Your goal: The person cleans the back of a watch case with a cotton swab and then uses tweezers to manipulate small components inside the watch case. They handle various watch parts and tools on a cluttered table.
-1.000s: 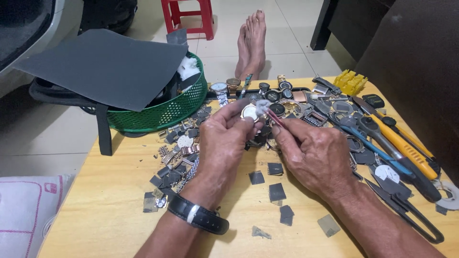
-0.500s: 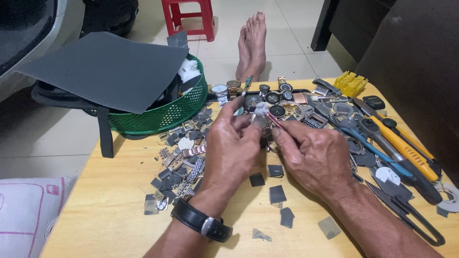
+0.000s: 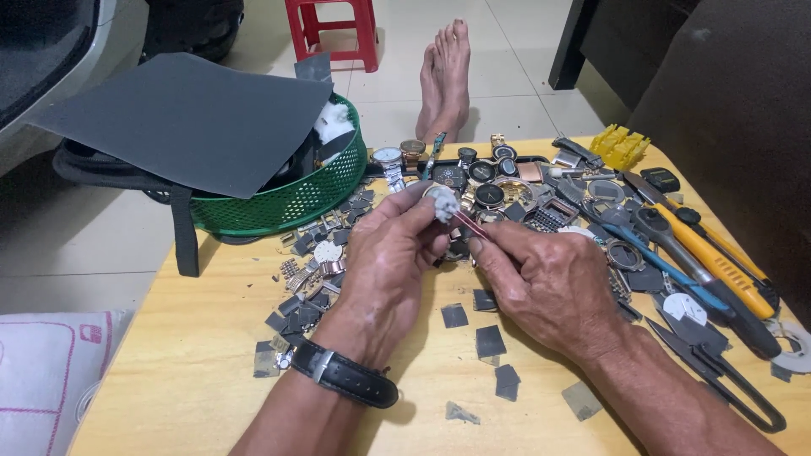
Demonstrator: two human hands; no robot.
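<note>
My left hand (image 3: 390,257), with a black watch on the wrist, pinches a small round silvery watch part (image 3: 441,203) between its fingertips above the wooden table (image 3: 186,363). My right hand (image 3: 553,283) grips a thin red-handled tool (image 3: 470,226) whose tip touches that part. Both hands hover over a heap of watch cases and dials (image 3: 498,181). Small dark grey sandpaper squares (image 3: 490,342) lie under and in front of the hands.
A green basket (image 3: 296,198) under a large grey sheet (image 3: 186,118) stands at the back left. Pliers, cutters and a yellow-handled tool (image 3: 718,262) lie along the right edge. Loose band links (image 3: 304,279) lie left. A person's bare feet (image 3: 448,72) and a red stool (image 3: 334,29) are beyond the table.
Both hands have stayed together over the watch pile, shifting slightly. The left hand has turned the small round part while the right hand's tool stays against it.
</note>
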